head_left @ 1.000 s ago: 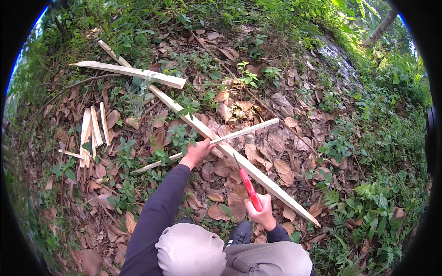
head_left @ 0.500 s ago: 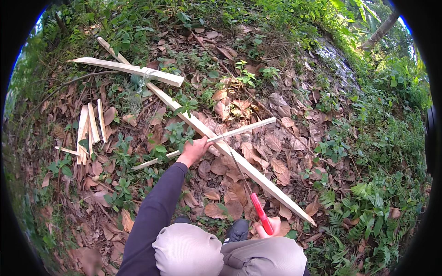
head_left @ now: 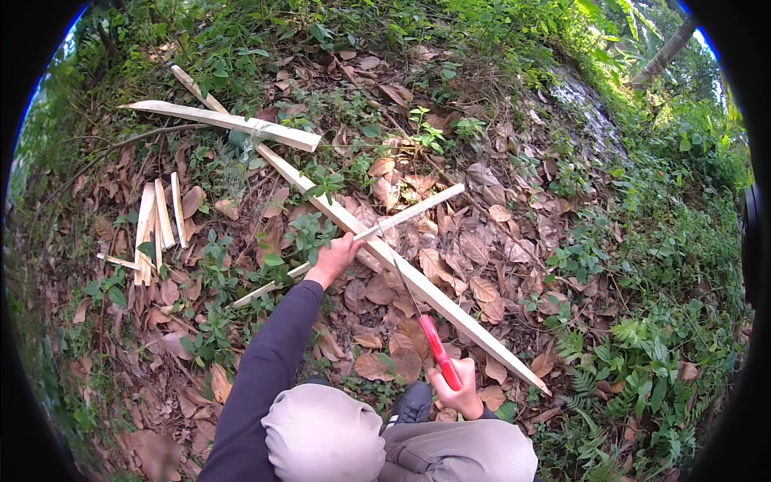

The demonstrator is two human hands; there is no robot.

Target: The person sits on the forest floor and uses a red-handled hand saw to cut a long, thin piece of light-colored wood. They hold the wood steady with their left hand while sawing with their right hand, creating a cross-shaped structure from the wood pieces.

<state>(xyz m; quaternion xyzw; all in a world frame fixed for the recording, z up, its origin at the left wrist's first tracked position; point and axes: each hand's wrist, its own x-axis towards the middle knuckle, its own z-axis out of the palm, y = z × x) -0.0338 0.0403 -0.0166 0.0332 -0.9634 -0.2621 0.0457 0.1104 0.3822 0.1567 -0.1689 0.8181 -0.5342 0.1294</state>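
Closest to the body, the right hand (head_left: 463, 396) is clamped on the red handle of a knife (head_left: 427, 328), whose blade points up toward the long split wood strip (head_left: 401, 269) lying across the dry leaves. The left hand (head_left: 333, 259) is closed around a thinner stick (head_left: 405, 215) that crosses this strip. Farther left lies a small pile of cut slats (head_left: 157, 221), so some pieces seem finished. Beyond, a broad plank (head_left: 233, 123) looks uncut.
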